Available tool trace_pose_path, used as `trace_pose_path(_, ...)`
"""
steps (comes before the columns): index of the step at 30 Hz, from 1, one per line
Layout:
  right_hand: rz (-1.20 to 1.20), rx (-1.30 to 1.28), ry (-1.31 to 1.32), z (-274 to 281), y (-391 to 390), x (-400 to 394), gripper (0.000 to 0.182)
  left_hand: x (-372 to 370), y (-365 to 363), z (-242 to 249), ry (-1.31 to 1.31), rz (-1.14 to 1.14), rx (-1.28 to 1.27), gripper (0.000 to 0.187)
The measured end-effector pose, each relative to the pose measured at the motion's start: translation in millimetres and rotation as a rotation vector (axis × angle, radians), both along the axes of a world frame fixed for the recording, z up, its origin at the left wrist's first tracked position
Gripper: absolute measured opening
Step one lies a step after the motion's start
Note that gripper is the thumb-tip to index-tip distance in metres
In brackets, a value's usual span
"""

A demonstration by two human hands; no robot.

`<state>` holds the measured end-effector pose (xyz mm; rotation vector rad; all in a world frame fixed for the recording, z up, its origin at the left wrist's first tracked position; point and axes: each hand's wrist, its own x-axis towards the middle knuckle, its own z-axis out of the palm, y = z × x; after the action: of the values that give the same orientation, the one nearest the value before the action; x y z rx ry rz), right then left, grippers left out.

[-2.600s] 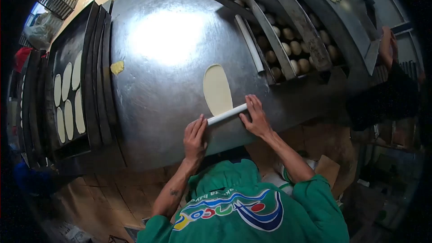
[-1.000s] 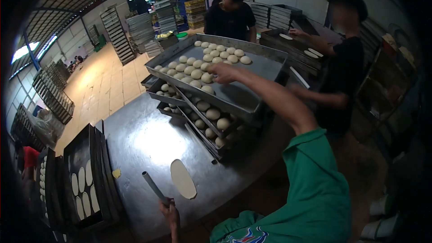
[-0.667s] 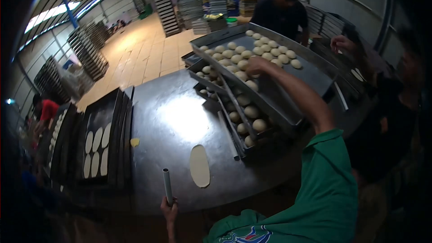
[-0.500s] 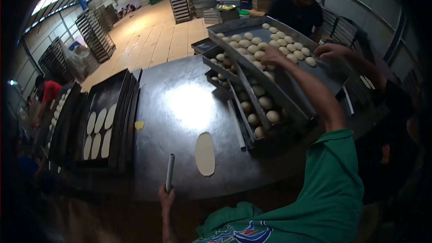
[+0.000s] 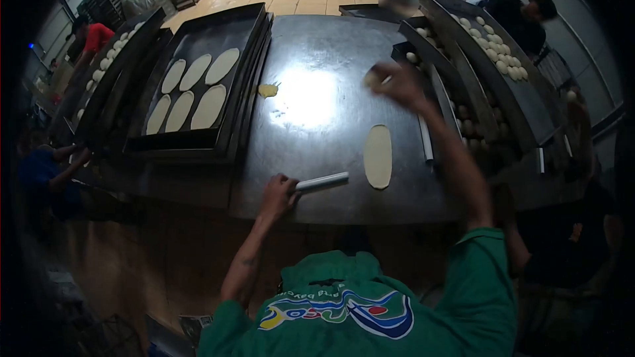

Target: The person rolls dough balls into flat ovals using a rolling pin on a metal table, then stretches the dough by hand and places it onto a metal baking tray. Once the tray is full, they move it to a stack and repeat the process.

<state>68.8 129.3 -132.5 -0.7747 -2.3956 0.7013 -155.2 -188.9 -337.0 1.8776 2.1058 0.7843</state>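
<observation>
My left hand [image 5: 280,193] is wrapped round one end of a metal rolling rod [image 5: 323,181], which lies low over the near part of the steel table [image 5: 304,152] and points right. A flat oval of rolled dough [image 5: 378,157] rests on the table just past the rod's free end. Above the table's right side, my right hand [image 5: 402,87] is pinching a pale dough ball [image 5: 373,80]; fingers and ball are slightly blurred.
To the left, a stacked tray [image 5: 192,34] bears several dough ovals. Trays of dough balls [image 5: 499,53] stand on the right, beside a metal bar [image 5: 425,139]. A yellow scrap [image 5: 268,90] lies near the left stack. Co-workers are at both sides.
My right hand has left the tray of dough balls and come left over the table with a ball. My left hand has brought the rod from upright to nearly level. The view has shifted.
</observation>
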Motion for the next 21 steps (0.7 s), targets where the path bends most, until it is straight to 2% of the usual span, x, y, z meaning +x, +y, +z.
trace_pose_path(1,0.106,-0.134,0.055,-51.7,-19.2,-26.1,0.027,0.2,5.6,1.3,-0.014,0.001,0.002,0.032)
trace_pose_path(2,0.203,-0.096,0.060,-93.7,-43.4,-47.1,0.026,-0.3,10.7,2.3,-0.005,-0.027,0.000,0.031)
trace_pose_path(3,0.311,-0.008,-0.053,-121.4,-66.4,-66.6,0.030,-0.8,12.9,2.5,0.005,-0.051,-0.004,0.031)
trace_pose_path(4,0.386,-0.087,-0.065,-157.5,-82.6,-83.9,0.033,-2.9,14.0,4.8,-0.006,-0.039,-0.003,0.031)
trace_pose_path(6,0.375,0.084,-0.174,-213.6,-111.6,-105.7,0.047,-5.4,13.4,8.1,0.000,-0.067,-0.011,0.032)
trace_pose_path(7,0.396,0.074,-0.177,-217.6,-113.2,-110.0,0.047,-9.1,14.5,6.1,-0.034,-0.057,-0.001,0.029)
trace_pose_path(8,0.354,-0.253,-0.159,-215.3,-110.3,-111.4,0.066,-15.5,19.7,8.1,-0.036,-0.038,-0.013,0.029)
trace_pose_path(9,0.303,-0.584,-0.150,-210.8,-105.2,-109.0,0.085,-20.7,27.0,10.5,-0.256,0.051,-0.134,0.029)
trace_pose_path(10,0.217,-0.759,-0.301,-174.8,-95.9,-105.0,0.118,-22.6,34.9,8.3,-0.481,0.143,-0.258,0.031)
trace_pose_path(11,0.155,-0.557,-0.242,-198.1,-80.5,-99.9,0.123,-24.0,46.0,0.0,-0.664,0.303,-0.198,0.039)
trace_pose_path(12,0.091,-0.358,-0.178,-212.4,-73.0,-100.8,0.129,-26.2,60.1,3.2,-0.673,0.322,-0.222,0.039)
trace_pose_path(14,0.043,-0.407,-0.263,-222.6,-66.7,-100.0,0.132,-27.6,80.7,10.7,-0.494,0.480,-0.359,0.040)
trace_pose_path(16,-0.007,-0.431,-0.345,-218.1,-66.4,-100.5,0.136,-22.6,94.4,17.4,-0.410,0.506,-0.423,0.041)
trace_pose_path(18,-0.014,-0.252,-0.386,-218.8,-73.0,-105.1,0.133,-25.6,100.0,11.8,-0.316,0.518,-0.472,0.043)
trace_pose_path(20,0.002,-0.210,-0.444,-212.6,-67.6,-104.6,0.130,-31.1,95.0,1.7,-0.064,0.361,-0.372,0.047)
trace_pose_path(21,0.019,-0.165,-0.503,-213.7,-69.7,-99.5,0.126,-37.3,91.5,5.2,-0.068,0.351,-0.387,0.047)
